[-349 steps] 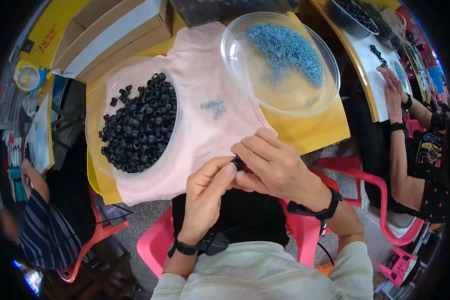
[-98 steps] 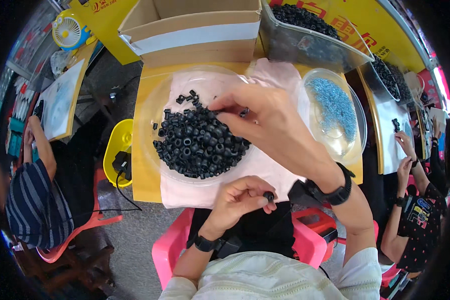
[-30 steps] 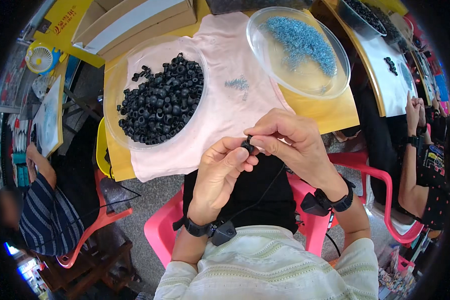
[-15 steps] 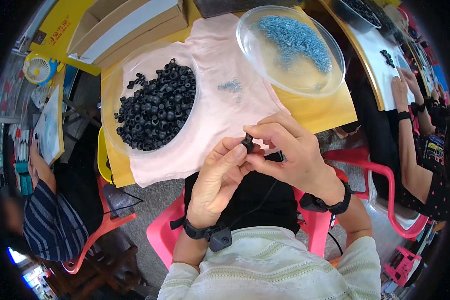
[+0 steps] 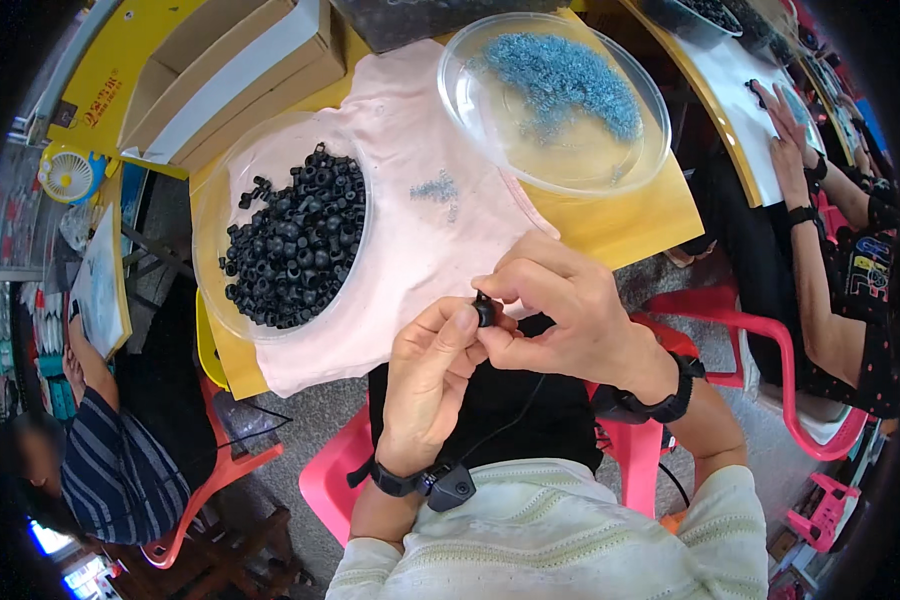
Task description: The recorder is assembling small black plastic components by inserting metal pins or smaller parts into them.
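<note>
Between my two hands, above the near edge of the table, is a small black rounded plastic part [image 5: 485, 313]. My left hand [image 5: 428, 370] pinches it between thumb and fingers from the left side. My right hand [image 5: 560, 315] grips it from the right, thumb and forefinger meeting at its upper end; whether a tiny piece is held there is hidden. Beyond them a pink cloth [image 5: 400, 240] covers the table, with a little heap of blue-grey small pieces [image 5: 436, 188]. On the cloth's left lies a pile of similar black parts [image 5: 295, 245] in a clear round tray [image 5: 210, 285].
At the back right a second clear round tray [image 5: 660, 165] holds many tiny blue-grey pieces. A cardboard box [image 5: 225, 85] stands at the far left of the yellow table [image 5: 660, 225]. Other people sit on both sides; a small yellow fan [image 5: 68, 176] is at left.
The whole view has shifted slightly, with the trays and cloth a bit further left. My hands stay on the black part, fingers slightly repositioned. At right, a co-worker's hands have moved.
</note>
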`<state>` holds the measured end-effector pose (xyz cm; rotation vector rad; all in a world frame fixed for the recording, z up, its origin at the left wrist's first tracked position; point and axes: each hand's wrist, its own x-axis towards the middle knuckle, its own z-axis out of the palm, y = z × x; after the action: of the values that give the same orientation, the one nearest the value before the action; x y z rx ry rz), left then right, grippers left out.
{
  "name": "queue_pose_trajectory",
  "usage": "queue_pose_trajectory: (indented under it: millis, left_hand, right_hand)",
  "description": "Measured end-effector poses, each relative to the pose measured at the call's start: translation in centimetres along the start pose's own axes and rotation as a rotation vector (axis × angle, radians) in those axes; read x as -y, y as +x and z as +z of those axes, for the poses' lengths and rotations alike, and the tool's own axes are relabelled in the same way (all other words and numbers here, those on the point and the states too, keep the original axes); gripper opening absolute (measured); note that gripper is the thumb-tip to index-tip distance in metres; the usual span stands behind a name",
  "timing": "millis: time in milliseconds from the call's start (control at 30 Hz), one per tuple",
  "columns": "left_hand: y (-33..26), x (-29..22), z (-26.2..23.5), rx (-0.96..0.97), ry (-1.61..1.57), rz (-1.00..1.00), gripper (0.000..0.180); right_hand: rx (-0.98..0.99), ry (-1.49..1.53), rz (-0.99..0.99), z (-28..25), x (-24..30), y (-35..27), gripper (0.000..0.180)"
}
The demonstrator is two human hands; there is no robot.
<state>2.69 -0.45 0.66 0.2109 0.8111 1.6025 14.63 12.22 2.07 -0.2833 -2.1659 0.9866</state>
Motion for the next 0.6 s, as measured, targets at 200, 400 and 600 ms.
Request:
queue_pose_trajectory:
  millis: [200,400,600]
  left_hand:
    - [0.1,-0.4,-0.1,-0.009,0.09,-0.009,0.022]
    - [0.5,-1.1,0.9,-0.024,0.074,0.087,0.024]
    - [0.1,-1.1,-0.4,0.006,0.096,0.111,0.02]
  right_hand:
    - [-0.054,-0.043,-0.044,0.6,0.0,-0.6,0.023]
    - [0.003,-0.069,-0.043,-0.2,-0.3,1.1,0.033]
    - [0.091,-0.116,-0.059,0.0,0.3,1.5,0.035]
